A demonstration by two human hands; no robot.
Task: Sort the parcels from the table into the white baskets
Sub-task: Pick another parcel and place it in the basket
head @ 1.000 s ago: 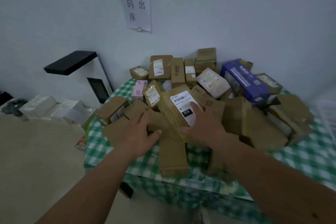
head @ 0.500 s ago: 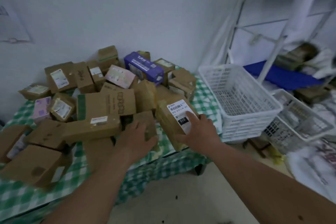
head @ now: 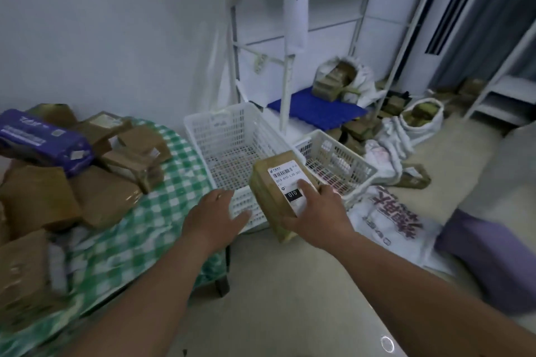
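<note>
My right hand [head: 314, 213] grips a brown cardboard parcel [head: 269, 197] with a white barcode label marked 010, thumb on the label. I hold it in the air over the near corner of the large white basket [head: 203, 127], which looks empty. My left hand [head: 216, 216] hovers open beside the parcel, just in front of that basket's near wall, holding nothing. A second, smaller white basket [head: 356, 164] stands to the right. Several brown parcels [head: 107, 197] and a purple box [head: 40, 139] are piled on the green checked table [head: 171, 182] at left.
A white metal shelf frame [head: 290, 72] stands behind the baskets with a blue mat [head: 316, 109] under it. White sacks of parcels [head: 420, 119] and a printed plastic bag [head: 388, 217] lie on the floor at right. A purple cushion [head: 487, 255] sits at far right.
The view has swung right from the table to the baskets. My right hand has carried the labelled parcel off the table to above the large basket. My left hand has left the pile, open.
</note>
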